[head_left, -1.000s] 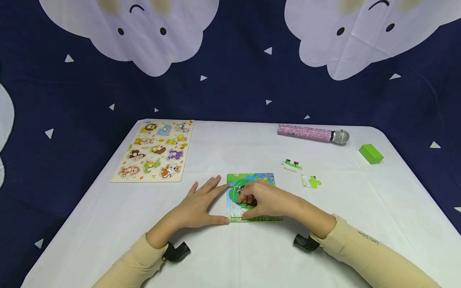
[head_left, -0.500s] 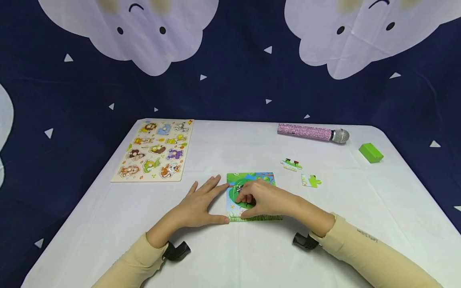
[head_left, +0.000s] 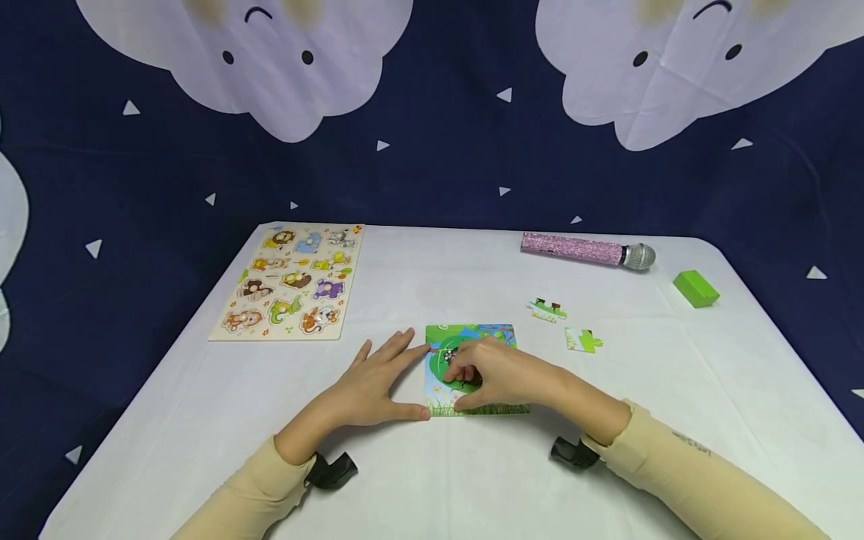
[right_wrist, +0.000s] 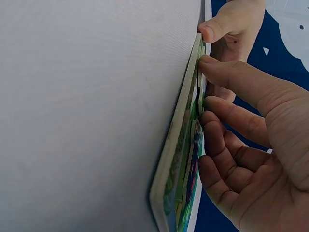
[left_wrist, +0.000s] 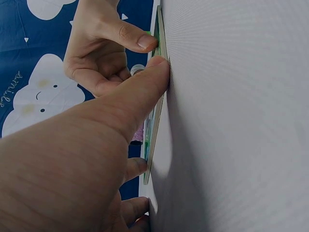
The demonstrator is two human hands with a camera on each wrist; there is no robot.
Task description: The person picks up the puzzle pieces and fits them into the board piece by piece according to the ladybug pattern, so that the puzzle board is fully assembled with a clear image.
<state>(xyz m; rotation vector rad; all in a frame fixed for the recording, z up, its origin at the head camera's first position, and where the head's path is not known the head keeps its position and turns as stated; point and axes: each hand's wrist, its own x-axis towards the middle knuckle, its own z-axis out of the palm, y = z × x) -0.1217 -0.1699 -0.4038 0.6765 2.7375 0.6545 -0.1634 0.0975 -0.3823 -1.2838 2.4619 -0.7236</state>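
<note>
A small jigsaw board [head_left: 470,331] with a green, blue and grassy picture lies near the middle of the white table. My left hand [head_left: 367,388] is spread flat at its left side, thumb and index fingertips touching that edge. From the right, my right hand [head_left: 511,373] reaches over the board with curled fingers. Its thumb and index finger hold a jigsaw piece [head_left: 442,393] at the lower left of the picture. In the right wrist view, their tips stand apart on the board's face. The right hand hides much of the board's middle and right.
Two loose jigsaw pieces, one with dark red marks [head_left: 547,310] and one light green [head_left: 583,340], lie right of the board. Behind them are a pink glittery microphone [head_left: 586,250] and a green block [head_left: 696,289]. An animal puzzle board [head_left: 289,283] lies at the back left.
</note>
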